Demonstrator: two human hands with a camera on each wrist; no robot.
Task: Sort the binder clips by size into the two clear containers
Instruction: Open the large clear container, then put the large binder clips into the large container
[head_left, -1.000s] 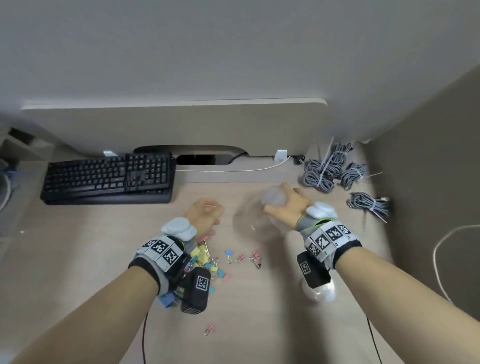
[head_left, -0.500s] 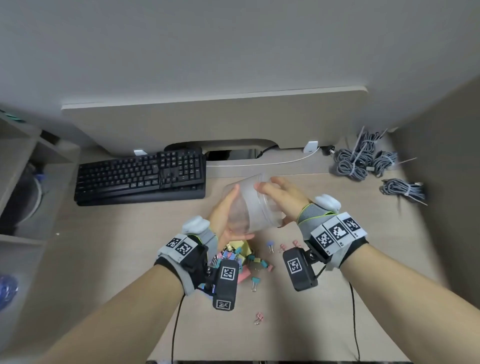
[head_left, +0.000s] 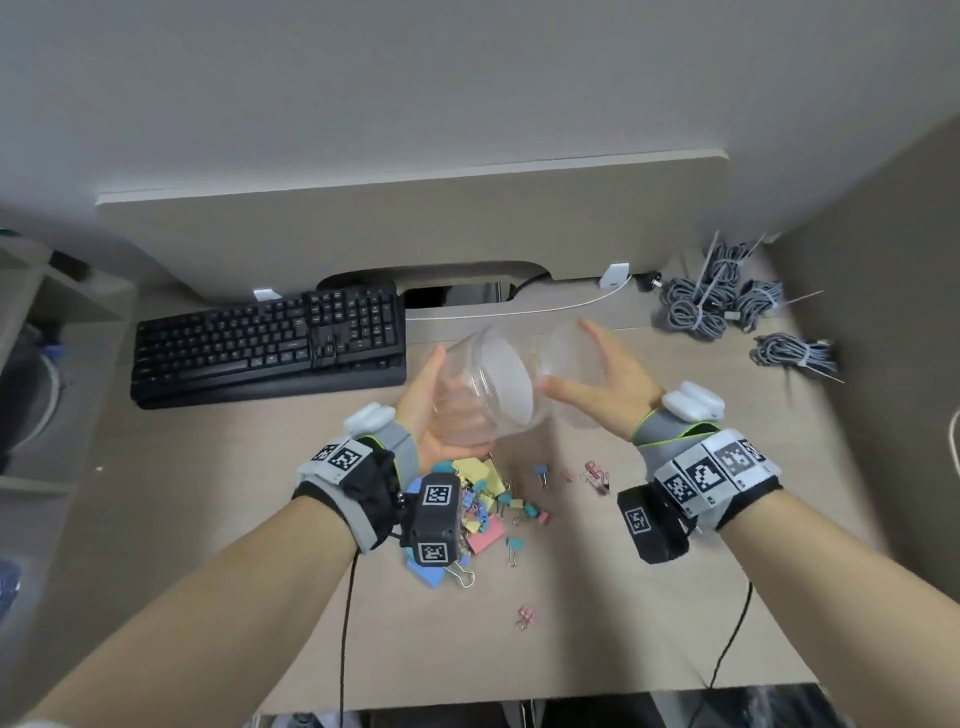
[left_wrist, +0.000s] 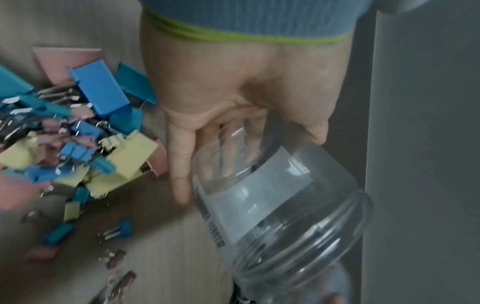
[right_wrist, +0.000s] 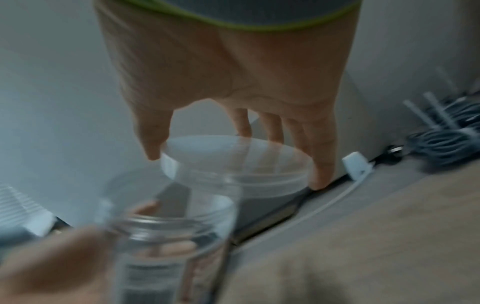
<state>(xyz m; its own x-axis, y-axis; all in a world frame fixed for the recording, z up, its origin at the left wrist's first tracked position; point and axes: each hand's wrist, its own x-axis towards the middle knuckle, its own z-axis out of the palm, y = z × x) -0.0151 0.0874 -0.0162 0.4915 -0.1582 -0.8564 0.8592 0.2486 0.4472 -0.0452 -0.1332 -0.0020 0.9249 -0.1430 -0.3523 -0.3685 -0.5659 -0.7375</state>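
A clear jar (head_left: 483, 384) is held tilted above the desk, mouth toward the right. My left hand (head_left: 423, 415) grips it from below and behind, fingers wrapped round its body (left_wrist: 285, 216). My right hand (head_left: 613, 384) holds the jar's clear lid (head_left: 571, 358) by its rim between thumb and fingers, just off the jar's mouth (right_wrist: 168, 232). The lid (right_wrist: 233, 162) is free of the jar. A heap of coloured binder clips (head_left: 483, 499), large and small, lies on the desk under my left wrist (left_wrist: 91, 133). No second container shows.
A black keyboard (head_left: 270, 343) lies at the back left. Bundles of grey cable (head_left: 717, 301) sit at the back right. A few small clips (head_left: 595, 473) lie right of the heap, and one pink clip (head_left: 524, 617) lies nearer me.
My left hand came up and took the jar's body. My right hand has pulled the lid off and moved it to the right.
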